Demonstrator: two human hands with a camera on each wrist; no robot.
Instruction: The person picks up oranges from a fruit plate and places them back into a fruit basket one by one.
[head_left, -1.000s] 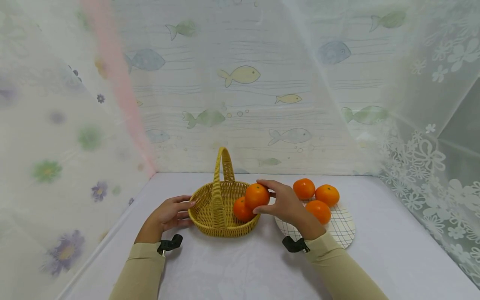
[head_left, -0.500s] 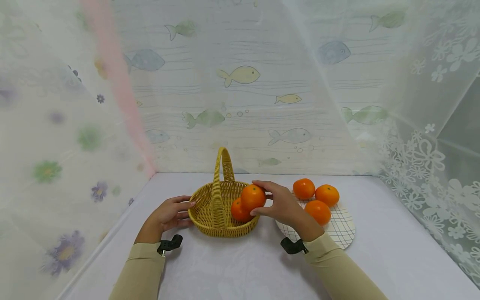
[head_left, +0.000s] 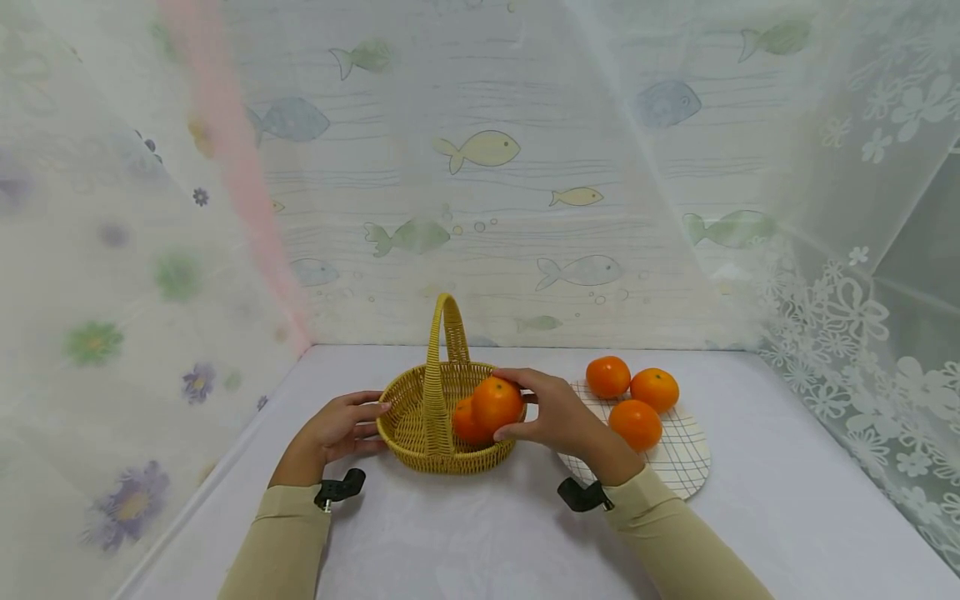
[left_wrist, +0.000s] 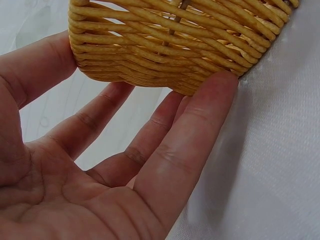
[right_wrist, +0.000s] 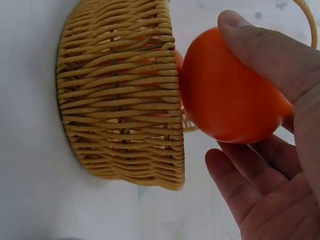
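A yellow wicker basket [head_left: 420,417] with an upright handle stands on the white table; one orange [head_left: 463,423] lies inside it. My right hand [head_left: 551,412] grips a second orange [head_left: 497,403] just over the basket's right rim; in the right wrist view the orange [right_wrist: 227,102] sits between thumb and fingers beside the basket wall [right_wrist: 125,100]. My left hand [head_left: 341,425] rests with straight fingers against the basket's left side, and the left wrist view shows the fingertips [left_wrist: 215,90] touching the weave [left_wrist: 170,40].
A round checked plate [head_left: 686,462] at the right carries three more oranges [head_left: 636,393]. Sheer curtains with fish and flower prints close in the back and both sides. Bare tabletop [head_left: 465,542] lies in front of the basket.
My right hand has carried the orange leftward and slightly lower, from the basket's right edge to over its rim. The left hand and basket have stayed put.
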